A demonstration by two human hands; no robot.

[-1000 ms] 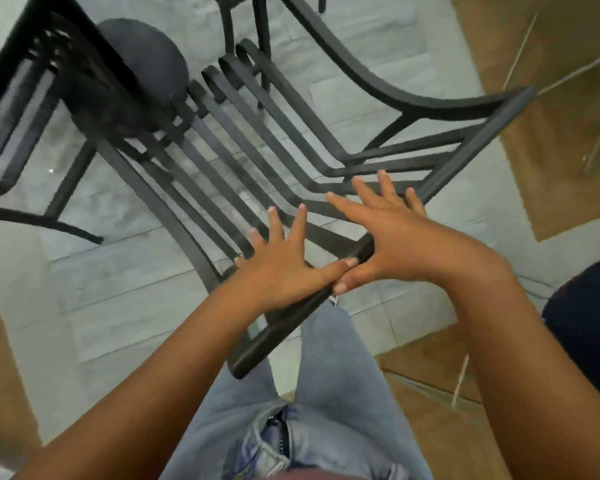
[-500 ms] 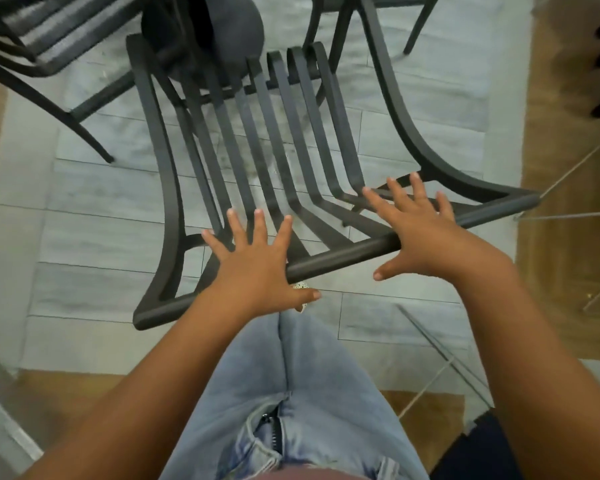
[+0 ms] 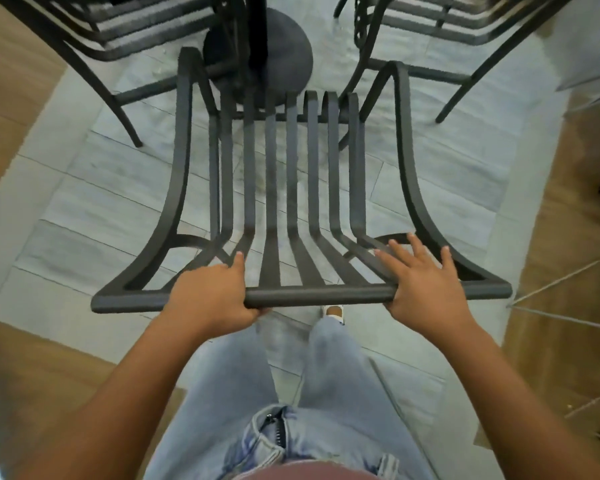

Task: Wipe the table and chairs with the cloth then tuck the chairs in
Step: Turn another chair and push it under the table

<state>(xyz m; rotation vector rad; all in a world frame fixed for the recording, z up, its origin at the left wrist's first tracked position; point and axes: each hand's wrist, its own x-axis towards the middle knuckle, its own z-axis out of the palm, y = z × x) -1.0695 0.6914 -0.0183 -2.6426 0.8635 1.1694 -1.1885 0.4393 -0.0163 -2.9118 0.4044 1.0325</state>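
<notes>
Head view, left hand (image 3: 210,299) gripping chair (image 3: 312,295) top rail, right hand (image 3: 421,285) flat

The chair (image 3: 291,202) stands on the floor (image 3: 84,209) just before the person, its top rail (image 3: 319,295) nearest. Left hand (image 3: 208,299) and right hand (image 3: 426,289) sit on that rail. Beyond the seat stands the worktop's base (image 3: 257,60), between two more chairs, one left (image 3: 94,39), one right (image 3: 447,36).

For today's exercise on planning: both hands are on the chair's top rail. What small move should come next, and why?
Probably push the chair straight ahead. The left hand grips the top rail, the right hand rests on it, and the seat already points at the table base.
</notes>
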